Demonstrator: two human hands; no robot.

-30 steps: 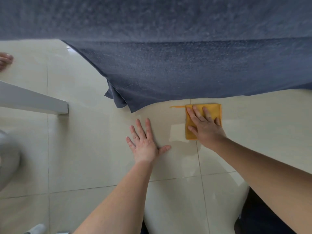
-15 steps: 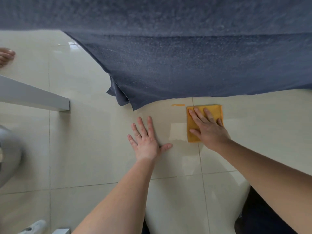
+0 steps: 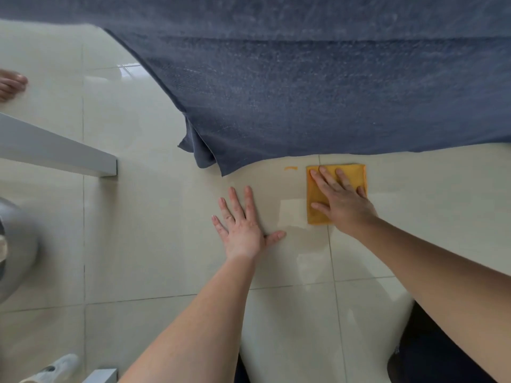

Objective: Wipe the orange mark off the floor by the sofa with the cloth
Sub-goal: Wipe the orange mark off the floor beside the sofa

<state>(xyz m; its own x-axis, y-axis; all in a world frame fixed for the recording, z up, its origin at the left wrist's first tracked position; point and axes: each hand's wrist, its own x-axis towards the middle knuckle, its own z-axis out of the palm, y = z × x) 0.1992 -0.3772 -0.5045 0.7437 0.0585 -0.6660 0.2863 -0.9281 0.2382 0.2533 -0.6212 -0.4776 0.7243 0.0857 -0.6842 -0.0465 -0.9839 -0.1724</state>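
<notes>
Cream floor tile point(image 3: 166, 244) nearest; left hand point(image 3: 243, 230) flat and open on it as support. Farther right, right hand point(image 3: 343, 205) spread, pressing yellow cloth point(image 3: 318, 194). Wiping underway. Orange mark point(image 3: 291, 168) uncovered, just left of cloth, near sofa cover point(image 3: 304, 92). Next: slide cloth left over it.

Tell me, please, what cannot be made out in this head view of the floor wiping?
- Floor beneath the cloth: covered by it and the right hand, so any mark there is hidden.
- Sofa under the blue cover: fully draped.
- Grey round object: blurred, cut by the left edge.
- Bare foot: cut off at the left edge.
</notes>
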